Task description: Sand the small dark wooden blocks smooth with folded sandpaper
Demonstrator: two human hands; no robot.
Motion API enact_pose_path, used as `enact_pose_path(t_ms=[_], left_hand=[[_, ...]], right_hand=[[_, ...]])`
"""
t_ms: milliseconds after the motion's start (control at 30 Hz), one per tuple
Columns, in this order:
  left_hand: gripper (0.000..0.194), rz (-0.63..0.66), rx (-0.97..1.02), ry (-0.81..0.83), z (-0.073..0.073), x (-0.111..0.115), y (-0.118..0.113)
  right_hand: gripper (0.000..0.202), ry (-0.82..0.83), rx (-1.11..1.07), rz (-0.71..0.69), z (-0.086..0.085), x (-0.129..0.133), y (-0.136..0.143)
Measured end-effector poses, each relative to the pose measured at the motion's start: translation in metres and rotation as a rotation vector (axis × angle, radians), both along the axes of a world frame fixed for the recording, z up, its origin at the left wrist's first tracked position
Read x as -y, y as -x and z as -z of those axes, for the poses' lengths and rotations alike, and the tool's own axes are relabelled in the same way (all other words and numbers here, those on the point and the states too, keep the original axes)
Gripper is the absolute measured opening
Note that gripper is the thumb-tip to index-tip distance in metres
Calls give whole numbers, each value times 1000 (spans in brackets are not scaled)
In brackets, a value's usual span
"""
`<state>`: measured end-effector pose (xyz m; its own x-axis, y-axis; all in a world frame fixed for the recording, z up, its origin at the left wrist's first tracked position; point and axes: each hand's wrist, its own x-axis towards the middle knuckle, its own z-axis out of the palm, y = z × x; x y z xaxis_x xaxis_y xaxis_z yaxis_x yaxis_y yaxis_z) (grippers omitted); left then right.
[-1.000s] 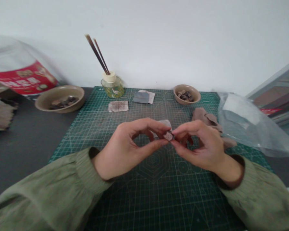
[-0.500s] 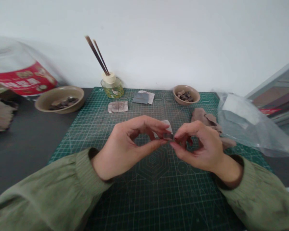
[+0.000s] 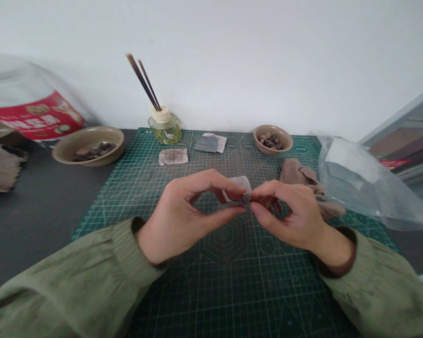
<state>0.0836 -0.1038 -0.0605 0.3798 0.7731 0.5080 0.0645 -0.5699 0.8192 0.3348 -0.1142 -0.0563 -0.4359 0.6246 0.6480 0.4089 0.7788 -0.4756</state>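
Note:
Just above the mat, a small dark grey cube-like piece [image 3: 246, 199] is pinched between the thumb and fingers of my left hand [image 3: 193, 213]. My right hand [image 3: 292, 211] closes its thumb and forefinger on the right side of the same piece. Fingertips cover most of it, so its exact shape is hidden. Behind the fingers, a whitish flat patch [image 3: 241, 182] shows, partly covered by my left fingers. Similar small cubes fill a little tan bowl [image 3: 288, 143] at the back right of the green cutting mat [image 3: 225, 291].
A reed diffuser [image 3: 165, 126] stands at the back left. Near it lie a stained pale pad [image 3: 173, 157] and grey sandpaper pieces [image 3: 206, 144]. Rightward are a brown cloth [image 3: 296, 172] and a clear plastic bag [image 3: 366, 188]. A bigger bowl [image 3: 65, 152] and red-labelled jar [image 3: 38, 115] are left.
My right fingertips have shifted slightly left, closer to my left fingers on the small piece. The piece looks turned, and more of the whitish patch shows. Everything else stays in place.

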Motion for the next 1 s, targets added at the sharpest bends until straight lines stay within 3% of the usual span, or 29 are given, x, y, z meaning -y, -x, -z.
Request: enact_pose_path(t_ms=[267, 467, 600, 833, 1000], left_hand=[[22, 60, -45, -85, -2, -3, 1], [36, 31, -70, -108, 0, -5, 1], [32, 20, -81, -112, -2, -4, 1], [24, 25, -77, -127, -7, -3, 0], [22, -6, -81, -45, -7, 0, -1]], right_hand=[[18, 238, -28, -113, 0, 0, 0], [18, 447, -31, -150, -3, 1, -2], [19, 538, -38, -210, -5, 2, -4], [26, 552, -12, -225, -3, 1, -4], [19, 470, 4, -105, 0, 1, -3]])
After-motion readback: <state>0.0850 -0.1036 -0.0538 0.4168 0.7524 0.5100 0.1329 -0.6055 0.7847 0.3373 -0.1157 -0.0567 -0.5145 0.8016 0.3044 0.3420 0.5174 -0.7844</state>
